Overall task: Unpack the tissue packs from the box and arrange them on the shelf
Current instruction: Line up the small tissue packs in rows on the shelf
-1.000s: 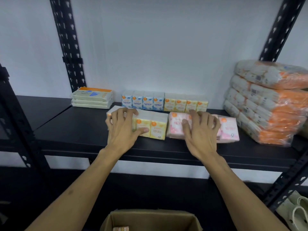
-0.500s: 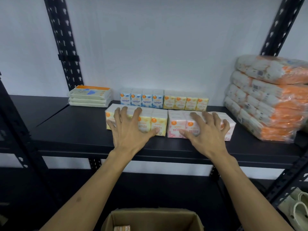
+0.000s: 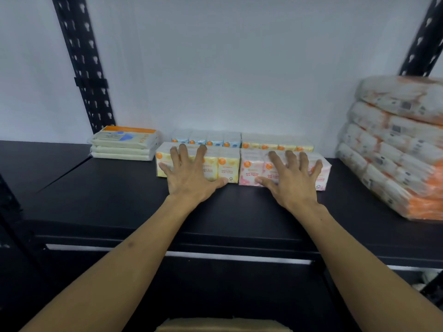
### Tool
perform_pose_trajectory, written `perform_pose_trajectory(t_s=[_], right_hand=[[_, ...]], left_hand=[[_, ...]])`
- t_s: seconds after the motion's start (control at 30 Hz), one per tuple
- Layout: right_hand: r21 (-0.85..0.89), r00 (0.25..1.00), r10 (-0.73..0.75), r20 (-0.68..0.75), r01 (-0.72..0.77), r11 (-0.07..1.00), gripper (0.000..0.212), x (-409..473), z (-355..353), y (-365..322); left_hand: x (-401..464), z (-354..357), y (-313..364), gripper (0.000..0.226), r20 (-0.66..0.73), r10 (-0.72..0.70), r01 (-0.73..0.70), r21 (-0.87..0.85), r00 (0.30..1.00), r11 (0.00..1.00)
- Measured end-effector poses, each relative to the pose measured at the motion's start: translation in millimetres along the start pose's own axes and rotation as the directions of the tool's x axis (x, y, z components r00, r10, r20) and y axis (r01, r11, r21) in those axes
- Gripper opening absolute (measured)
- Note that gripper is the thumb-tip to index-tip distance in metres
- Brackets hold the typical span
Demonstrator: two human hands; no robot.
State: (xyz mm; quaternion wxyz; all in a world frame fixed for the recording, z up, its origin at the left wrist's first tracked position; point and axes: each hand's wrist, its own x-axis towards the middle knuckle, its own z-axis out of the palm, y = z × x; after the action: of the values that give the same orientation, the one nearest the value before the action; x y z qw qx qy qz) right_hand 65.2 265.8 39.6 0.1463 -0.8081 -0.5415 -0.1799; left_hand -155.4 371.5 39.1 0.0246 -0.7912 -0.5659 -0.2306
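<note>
left hand (image 3: 191, 178): fingers spread flat on yellow tissue pack (image 3: 227, 166) | right hand (image 3: 291, 180): spread flat on pink tissue pack (image 3: 251, 170) | both packs side by side on shelf (image 3: 119, 202)

Both hands lie flat with fingers spread: the left hand (image 3: 191, 174) presses the front of the yellow tissue pack (image 3: 225, 167), the right hand (image 3: 291, 179) the pink tissue pack (image 3: 251, 170). Beyond the fingertips stand blue and yellow packs (image 3: 242, 141). Below the wrists runs the black shelf (image 3: 119, 200).
</note>
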Motion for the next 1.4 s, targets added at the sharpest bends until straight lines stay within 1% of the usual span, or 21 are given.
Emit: perform_pose_trajectory(t_s=[0.23,0.4,0.6,0.73,1.17,1.23,1.3,1.4], right_hand=[[-0.027,0.999,-0.021,-0.028,0.021,0.999,0.075,28,21,6],[-0.057,0.997,-0.019,-0.08,0.014,0.998,0.073,30,27,8],[-0.041,0.991,-0.028,-0.131,0.023,0.999,0.072,30,27,8],[-0.043,0.992,-0.029,-0.12,0.024,0.999,0.072,33,30,9],[0.014,0.997,0.011,-0.082,-0.01,1.0,0.072,35,30,10],[0.033,0.996,0.026,-0.08,-0.024,0.999,0.076,33,26,8],[0.077,0.994,0.043,-0.096,-0.035,0.996,0.085,27,17,5],[0.203,0.983,0.098,-0.156,-0.065,0.977,0.093,10,4,4]], left_hand=[[19,21,6,0.105,-0.072,0.042,-0.036,0.076,0.997,0.996],[26,24,6,0.103,-0.108,0.059,-0.056,0.038,0.992,0.998],[25,28,8,0.102,-0.147,0.065,-0.057,0.063,0.987,0.996],[27,29,9,0.103,-0.134,0.051,-0.044,0.054,0.99,0.998],[34,28,7,0.105,-0.075,0.013,-0.026,-0.18,0.997,0.983],[29,23,6,0.105,-0.062,0.017,-0.029,-0.2,0.998,0.979],[24,18,6,0.101,-0.05,0.023,-0.033,-0.209,0.998,0.977],[7,6,8,0.09,-0.107,0.052,-0.08,-0.272,0.993,0.959]])
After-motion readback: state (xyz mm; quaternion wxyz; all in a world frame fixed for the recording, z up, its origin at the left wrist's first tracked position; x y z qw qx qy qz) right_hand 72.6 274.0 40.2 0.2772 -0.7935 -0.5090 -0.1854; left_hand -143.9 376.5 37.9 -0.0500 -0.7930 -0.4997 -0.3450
